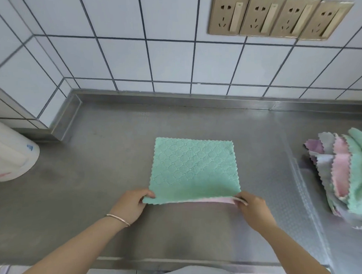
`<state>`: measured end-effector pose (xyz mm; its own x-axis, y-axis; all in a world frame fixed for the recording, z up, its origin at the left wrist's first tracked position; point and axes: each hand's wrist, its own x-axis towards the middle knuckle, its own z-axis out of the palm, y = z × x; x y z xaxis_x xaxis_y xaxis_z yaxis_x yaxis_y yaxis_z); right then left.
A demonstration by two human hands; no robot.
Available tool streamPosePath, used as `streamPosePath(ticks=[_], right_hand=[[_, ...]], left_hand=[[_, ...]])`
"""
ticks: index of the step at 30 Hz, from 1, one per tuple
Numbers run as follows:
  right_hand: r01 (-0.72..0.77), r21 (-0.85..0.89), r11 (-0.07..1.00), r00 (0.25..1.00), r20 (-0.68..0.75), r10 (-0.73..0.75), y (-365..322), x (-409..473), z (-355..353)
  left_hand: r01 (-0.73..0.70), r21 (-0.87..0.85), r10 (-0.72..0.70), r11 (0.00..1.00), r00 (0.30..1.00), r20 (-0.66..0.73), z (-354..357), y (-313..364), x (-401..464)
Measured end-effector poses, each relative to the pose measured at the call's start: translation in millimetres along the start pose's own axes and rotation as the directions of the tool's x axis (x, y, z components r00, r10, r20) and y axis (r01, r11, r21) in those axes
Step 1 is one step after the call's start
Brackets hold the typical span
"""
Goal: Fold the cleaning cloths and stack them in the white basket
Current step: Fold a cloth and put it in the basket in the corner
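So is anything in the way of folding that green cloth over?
Nothing visible. The left hand and right hand pinch the green cloth's near corners, and the counter around it is bare.

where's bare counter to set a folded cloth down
Bare steel lies behind the green cloth up to the wall, and between it and the white container at left. The right end is crowded by the cloth pile. Both hands pinch the cloth's near edge.

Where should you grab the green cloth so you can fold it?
Grab the green cloth by its two near corners, from the front edge of the steel counter. It lies flat and square, so pinched corners lift the whole near edge evenly. The left hand and right hand already pinch there, showing the pink underside.
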<state>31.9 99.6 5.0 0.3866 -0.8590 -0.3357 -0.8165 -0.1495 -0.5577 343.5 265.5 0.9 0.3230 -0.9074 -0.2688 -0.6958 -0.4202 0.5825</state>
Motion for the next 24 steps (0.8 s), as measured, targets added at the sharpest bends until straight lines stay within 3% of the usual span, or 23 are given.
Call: streamPosePath(ticks=[4, 8, 13, 18, 24], right_hand=[[-0.038, -0.072, 0.997, 0.960, 0.275, 0.057, 4, -5, -26], [-0.115, -0.050, 0.992, 0.911, 0.393, 0.126, -4, 2, -50], [-0.217, 0.170, 0.961, 0.952, 0.254, 0.170, -26, 32, -53], [-0.244, 0.136, 0.960, 0.964, 0.144, 0.225, -38, 72, -35], [-0.271, 0.109, 0.957, 0.961, 0.092, 0.261, -39, 84, -20]], left_hand=[[0.037, 0.122, -0.064, 0.992, 0.973, 0.221, -15, 0, -11], [0.096, -0.153, -0.057, 0.984, 0.968, 0.244, -26, 7, -10], [0.205, -0.376, -0.167, 0.904, 0.977, 0.131, -17, 12, 27], [0.382, -0.223, -0.393, 0.897, 0.920, -0.004, -3, 15, 67], [0.478, -0.080, -0.482, 0.875, 0.875, -0.044, 4, 19, 86]])
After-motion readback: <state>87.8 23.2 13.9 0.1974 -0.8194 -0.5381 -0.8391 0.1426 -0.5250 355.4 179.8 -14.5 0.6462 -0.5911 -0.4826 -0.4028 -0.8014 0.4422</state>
